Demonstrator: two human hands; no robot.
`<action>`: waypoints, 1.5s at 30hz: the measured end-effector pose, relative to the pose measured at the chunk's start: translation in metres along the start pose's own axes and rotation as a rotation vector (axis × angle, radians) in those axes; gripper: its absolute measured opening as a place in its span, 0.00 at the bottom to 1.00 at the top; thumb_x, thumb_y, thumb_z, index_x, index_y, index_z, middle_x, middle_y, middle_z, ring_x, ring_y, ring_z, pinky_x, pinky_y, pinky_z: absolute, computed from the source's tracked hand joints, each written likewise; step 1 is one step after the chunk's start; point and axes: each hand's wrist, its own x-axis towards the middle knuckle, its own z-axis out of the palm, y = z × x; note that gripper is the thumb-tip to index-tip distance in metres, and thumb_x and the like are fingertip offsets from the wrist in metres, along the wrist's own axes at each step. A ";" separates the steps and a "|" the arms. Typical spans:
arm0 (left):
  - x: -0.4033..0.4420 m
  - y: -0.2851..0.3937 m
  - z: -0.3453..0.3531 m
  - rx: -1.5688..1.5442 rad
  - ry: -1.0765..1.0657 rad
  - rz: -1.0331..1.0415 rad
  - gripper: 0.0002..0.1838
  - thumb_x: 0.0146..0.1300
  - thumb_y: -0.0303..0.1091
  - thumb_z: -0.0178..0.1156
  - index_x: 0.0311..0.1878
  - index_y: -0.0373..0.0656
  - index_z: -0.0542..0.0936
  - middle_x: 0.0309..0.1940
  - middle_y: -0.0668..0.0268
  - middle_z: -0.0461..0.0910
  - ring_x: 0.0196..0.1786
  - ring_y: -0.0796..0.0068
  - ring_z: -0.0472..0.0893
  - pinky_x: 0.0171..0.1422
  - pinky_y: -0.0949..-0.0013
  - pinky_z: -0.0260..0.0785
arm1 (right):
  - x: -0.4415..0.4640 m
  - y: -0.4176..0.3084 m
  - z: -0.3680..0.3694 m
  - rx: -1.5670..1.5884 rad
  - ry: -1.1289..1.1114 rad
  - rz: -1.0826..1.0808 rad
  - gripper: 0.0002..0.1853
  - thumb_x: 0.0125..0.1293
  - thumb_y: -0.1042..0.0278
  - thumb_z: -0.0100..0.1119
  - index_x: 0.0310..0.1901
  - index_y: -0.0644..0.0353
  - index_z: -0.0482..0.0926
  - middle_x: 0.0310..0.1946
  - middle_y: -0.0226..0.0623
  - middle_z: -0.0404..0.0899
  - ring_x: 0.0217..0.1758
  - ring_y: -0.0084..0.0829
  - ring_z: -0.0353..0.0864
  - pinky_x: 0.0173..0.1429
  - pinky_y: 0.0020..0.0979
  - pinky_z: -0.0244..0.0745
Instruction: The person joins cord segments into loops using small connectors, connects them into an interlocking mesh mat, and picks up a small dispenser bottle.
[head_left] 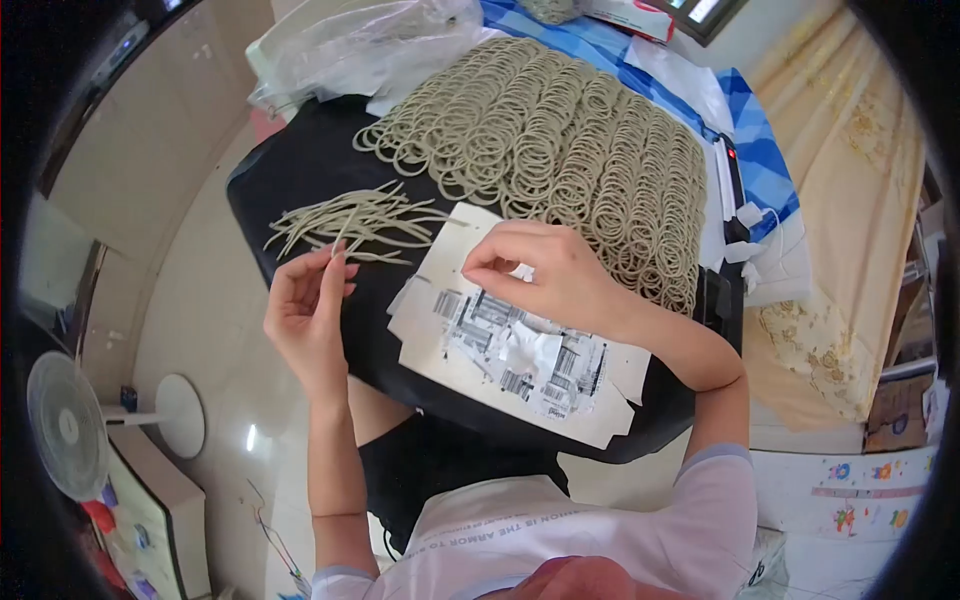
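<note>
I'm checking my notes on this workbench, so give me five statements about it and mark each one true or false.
1. The left hand pinches a thin strip at its fingertips. True.
2. Loose strips lie in a pile on the black cover. True.
3. The right hand lies flat on the rings. False: it is over the pale board, thumb and forefinger brought together.
4. The rings are laid out in overlapping rows. True.
5. The checked cloth at the far side is red and white. False: it is blue and white.
</note>
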 end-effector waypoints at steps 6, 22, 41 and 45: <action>-0.041 0.042 0.005 -0.367 -0.188 -0.175 0.04 0.67 0.22 0.58 0.43 0.37 0.76 0.39 0.55 0.84 0.35 0.73 0.84 0.37 0.78 0.72 | -0.012 -0.037 0.019 0.096 -0.040 -0.218 0.26 0.61 0.69 0.67 0.61 0.60 0.73 0.55 0.40 0.78 0.58 0.38 0.79 0.61 0.36 0.74; -0.107 0.022 0.034 -0.730 -0.557 -0.603 0.09 0.72 0.30 0.56 0.50 0.35 0.76 0.39 0.57 0.84 0.39 0.69 0.85 0.43 0.71 0.78 | -0.089 0.021 -0.001 1.323 -0.091 0.234 0.07 0.63 0.77 0.64 0.42 0.71 0.83 0.42 0.44 0.80 0.38 0.29 0.82 0.44 0.30 0.79; -0.133 0.009 0.042 0.200 -0.398 0.097 0.11 0.55 0.19 0.69 0.42 0.38 0.86 0.36 0.61 0.84 0.32 0.75 0.82 0.33 0.75 0.74 | -0.093 0.022 0.010 0.091 -0.034 0.118 0.06 0.60 0.78 0.65 0.39 0.64 0.80 0.34 0.34 0.80 0.33 0.24 0.81 0.37 0.26 0.77; -0.133 0.007 0.044 0.252 -0.394 0.155 0.12 0.53 0.19 0.70 0.42 0.39 0.86 0.34 0.62 0.82 0.29 0.73 0.81 0.31 0.73 0.73 | -0.094 0.025 0.022 -0.029 0.036 0.052 0.06 0.59 0.78 0.65 0.37 0.62 0.78 0.32 0.35 0.77 0.32 0.31 0.80 0.36 0.30 0.77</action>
